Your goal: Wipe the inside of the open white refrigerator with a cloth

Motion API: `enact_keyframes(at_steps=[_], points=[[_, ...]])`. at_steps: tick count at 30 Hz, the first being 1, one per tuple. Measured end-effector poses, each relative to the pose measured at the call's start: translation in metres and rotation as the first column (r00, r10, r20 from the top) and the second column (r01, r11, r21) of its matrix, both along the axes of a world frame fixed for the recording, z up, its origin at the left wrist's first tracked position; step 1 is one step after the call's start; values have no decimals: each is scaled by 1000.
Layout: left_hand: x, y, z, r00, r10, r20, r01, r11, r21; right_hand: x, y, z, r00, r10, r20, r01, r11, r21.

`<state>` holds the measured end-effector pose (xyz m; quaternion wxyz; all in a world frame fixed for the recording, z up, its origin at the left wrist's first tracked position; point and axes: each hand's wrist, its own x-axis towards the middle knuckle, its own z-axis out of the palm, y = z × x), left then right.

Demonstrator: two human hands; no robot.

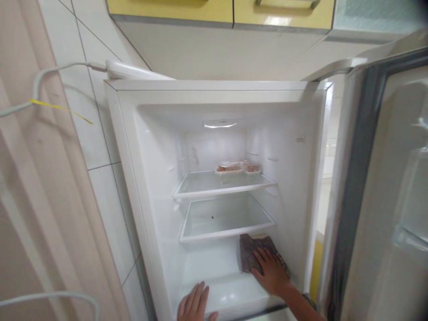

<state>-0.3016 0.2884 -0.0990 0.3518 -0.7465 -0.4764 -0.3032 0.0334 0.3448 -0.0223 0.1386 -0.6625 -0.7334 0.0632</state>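
My right hand (271, 270) reaches into the lower part of an open refrigerator (219, 91). Its fingers press down on a dark brown cloth (249, 252), closed over its near side, with the thumb at the left. The cloth lies against the white bottom surface (207, 263), below the lower shelf, towards the right wall. At the front left of the compartment, my left hand (194, 304) rests open, fingers stretched out; its lower part is cut off by the frame.
Two glass shelves, an upper (200, 183) and a lower (230, 216), span the interior. Wrapped food trays (229, 167) sit at the back of the upper one. The refrigerator door (384, 187) stands open at right. Yellow cabinets (174, 6) hang above. A cable (60, 67) runs at left.
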Motion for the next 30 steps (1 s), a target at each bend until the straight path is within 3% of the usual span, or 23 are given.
enact_keyframes(at_steps=[3, 7, 11, 16, 20, 22, 26, 28, 30], points=[[0, -7, 15, 998, 5, -70, -5, 1000, -4, -3, -3, 5, 999, -39, 6, 39, 999, 4], [2, -15, 35, 989, -8, -146, 14, 999, 36, -34, -18, 17, 1000, -12, -14, 11, 998, -61], [6, -18, 35, 994, 35, -108, -31, 999, 40, -74, -32, 15, 987, 137, -81, -143, 987, -74], [14, -22, 23, 989, 83, 122, -78, 996, -44, -127, -40, 10, 952, 253, -174, -265, 963, -52], [14, -32, 32, 924, 25, 383, 19, 994, -111, -169, -47, 17, 905, 305, -297, -307, 951, 40], [11, -39, 38, 887, -20, 461, 72, 993, -96, -186, -46, 24, 867, 235, -440, -244, 969, 37], [7, -58, 46, 831, -56, 554, 114, 991, -72, -212, -29, 37, 752, -25, -659, -64, 992, -110], [8, -64, 50, 831, -67, 553, 125, 990, -69, -224, -18, 43, 666, -77, -742, -55, 987, -152], [12, -67, 58, 842, -75, 534, 125, 990, -59, -237, -11, 48, 537, -66, -841, -123, 980, -155]])
